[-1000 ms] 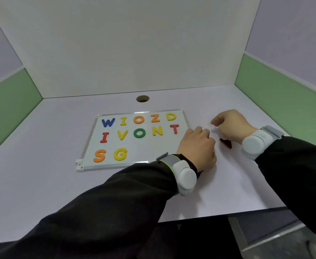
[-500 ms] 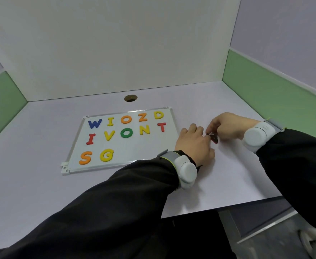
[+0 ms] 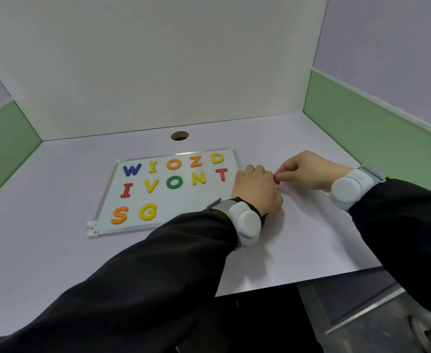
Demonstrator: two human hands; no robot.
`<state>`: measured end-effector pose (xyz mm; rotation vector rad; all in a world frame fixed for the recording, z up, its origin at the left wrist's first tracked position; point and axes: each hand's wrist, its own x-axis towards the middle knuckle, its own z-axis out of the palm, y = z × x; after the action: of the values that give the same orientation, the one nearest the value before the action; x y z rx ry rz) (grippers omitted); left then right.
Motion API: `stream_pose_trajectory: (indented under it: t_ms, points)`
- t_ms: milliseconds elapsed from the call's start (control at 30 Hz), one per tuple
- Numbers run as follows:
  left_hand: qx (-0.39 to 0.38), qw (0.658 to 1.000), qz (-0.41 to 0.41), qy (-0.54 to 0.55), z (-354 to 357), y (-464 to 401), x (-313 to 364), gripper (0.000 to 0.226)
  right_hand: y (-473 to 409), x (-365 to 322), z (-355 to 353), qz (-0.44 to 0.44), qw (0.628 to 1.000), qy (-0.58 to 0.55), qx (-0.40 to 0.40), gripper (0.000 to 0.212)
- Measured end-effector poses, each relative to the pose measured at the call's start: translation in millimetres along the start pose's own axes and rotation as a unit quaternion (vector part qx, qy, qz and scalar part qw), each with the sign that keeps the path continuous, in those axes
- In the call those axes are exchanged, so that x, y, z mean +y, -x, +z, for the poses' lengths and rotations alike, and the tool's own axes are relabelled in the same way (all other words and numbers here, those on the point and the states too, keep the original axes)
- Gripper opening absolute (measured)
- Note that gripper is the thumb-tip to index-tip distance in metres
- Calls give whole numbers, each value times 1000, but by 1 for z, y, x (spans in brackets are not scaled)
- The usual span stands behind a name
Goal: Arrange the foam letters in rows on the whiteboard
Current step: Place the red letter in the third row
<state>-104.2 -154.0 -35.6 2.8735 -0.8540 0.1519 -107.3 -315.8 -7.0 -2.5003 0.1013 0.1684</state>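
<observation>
A pale desk (image 3: 56, 250) sits boxed in by white panels (image 3: 158, 59) — a round cable hole (image 3: 179, 135) near its back edge. Green wall bands (image 3: 362, 128) flank both sides.

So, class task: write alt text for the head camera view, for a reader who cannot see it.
The right hand pinches a small red foam piece beside the left hand, just right of a whiteboard on a pale desk. The board holds three rows of coloured letters: W I O Z D, I V O N T, S G.
</observation>
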Motion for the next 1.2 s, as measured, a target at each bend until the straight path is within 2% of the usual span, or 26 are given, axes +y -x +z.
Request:
stream_pose_trajectory:
  t_ms: [133, 233, 400, 533, 633, 767, 867, 1033, 1200]
  points:
    - [36, 990, -30, 130, -6, 8, -9, 76, -5, -13, 5, 25, 987, -147, 50, 17]
    - [88, 977, -25, 194, -10, 14, -20, 65, -6, -30, 8, 36, 975, -215, 49, 24]
    - [141, 935, -57, 321, -25, 25, -44, 42, -6, -56, 18, 17, 970, -241, 10, 24]
    - [167, 925, -69, 333, -33, 39, -67, 23, -4, -74, 25, -6, 977, -210, -22, 24]
    - [165, 923, -88, 337, -39, 51, -82, 21, -5, -88, 35, -37, 972, -230, -26, 15]
    - [154, 923, -113, 335, -44, 70, -97, 21, -7, -104, 50, -92, 969, -231, 0, 14]
    - [147, 924, -127, 330, -44, 89, -109, 22, -9, -117, 63, -106, 970, -217, -9, 10]
    - [110, 951, -117, 265, -39, 116, -119, 30, -8, -131, 83, -132, 978, -158, -21, 12]
    - [119, 977, -98, 145, -27, 127, -129, 36, -10, -137, 99, -138, 982, -131, -4, 12]
